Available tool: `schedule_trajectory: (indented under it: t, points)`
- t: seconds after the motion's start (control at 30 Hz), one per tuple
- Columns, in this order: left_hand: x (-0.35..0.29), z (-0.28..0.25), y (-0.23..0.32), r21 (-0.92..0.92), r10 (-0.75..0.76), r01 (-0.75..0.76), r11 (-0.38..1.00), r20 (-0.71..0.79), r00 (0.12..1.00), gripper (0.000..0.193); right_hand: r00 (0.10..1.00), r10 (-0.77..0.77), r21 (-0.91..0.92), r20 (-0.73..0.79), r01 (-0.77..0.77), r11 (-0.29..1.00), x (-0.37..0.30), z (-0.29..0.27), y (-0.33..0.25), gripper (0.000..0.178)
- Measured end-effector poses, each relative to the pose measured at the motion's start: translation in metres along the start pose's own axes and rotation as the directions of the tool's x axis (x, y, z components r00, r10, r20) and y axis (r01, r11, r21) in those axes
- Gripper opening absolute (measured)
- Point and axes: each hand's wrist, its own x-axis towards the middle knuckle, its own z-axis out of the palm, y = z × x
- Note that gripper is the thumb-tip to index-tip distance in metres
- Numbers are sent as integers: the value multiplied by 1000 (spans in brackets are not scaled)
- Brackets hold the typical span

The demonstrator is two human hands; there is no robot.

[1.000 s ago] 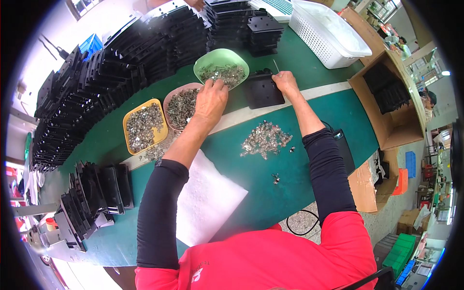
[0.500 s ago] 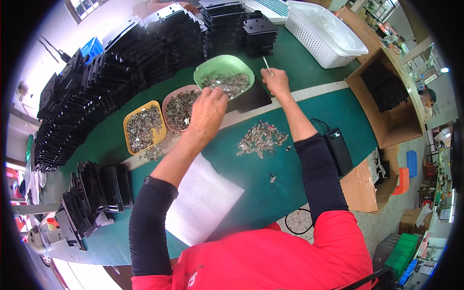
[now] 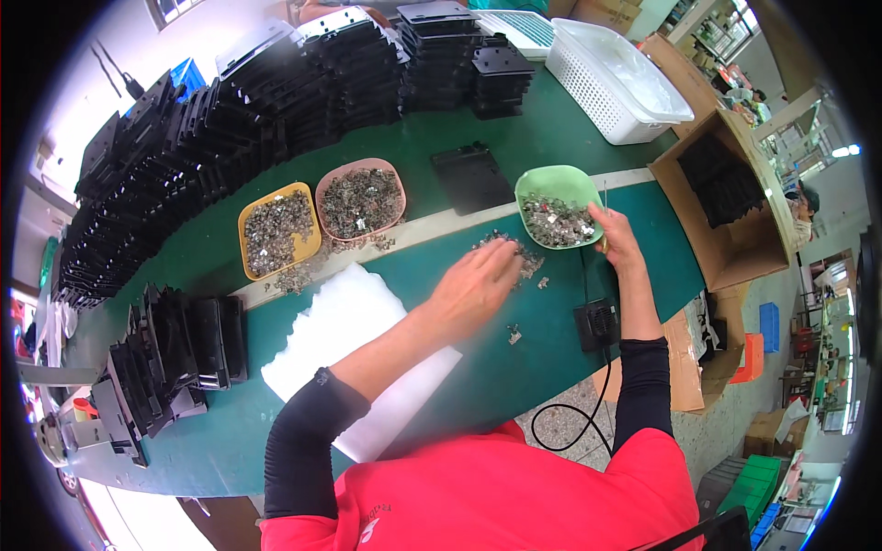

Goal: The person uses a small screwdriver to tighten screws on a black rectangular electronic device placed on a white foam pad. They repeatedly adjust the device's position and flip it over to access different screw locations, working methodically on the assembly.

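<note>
Many metal clips (image 3: 556,223) already in green bowl (image 3: 558,181), right hand (image 3: 616,235) clamped on it; loose pile (image 3: 530,265) remains by left hand (image 3: 476,286), grip unclear.

Metal pile (image 3: 530,264) part-hidden by left hand (image 3: 473,286) (bits indistinct), red shirt (image 3: 505,491) cropped below

Your left hand (image 3: 476,286) has its fingertips at a pile of shiny bits (image 3: 530,264). Your right hand (image 3: 616,237) holds a green bowl (image 3: 557,182), right of those fingertips. A black plate (image 3: 472,180) lies past them.
</note>
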Motion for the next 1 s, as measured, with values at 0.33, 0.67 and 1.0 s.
schedule_trajectory:
  t: [0.33, 0.67, 1.0]
  points:
    - [-48, -34, -91, 507, -361, 364, 781, -110, 926, 24, 984, 96, -438, -150, -154, 886, 9, -14, -12, 29]
    - [-67, -37, -101, 467, -305, 334, 819, -139, 942, 19, 871, -483, -918, -90, 116, 380, -2, -6, -38, 38]
    - [-73, -37, -100, 357, -287, 333, 873, -175, 942, 28, 670, -575, -522, 471, 736, 430, -48, 233, -40, 21]
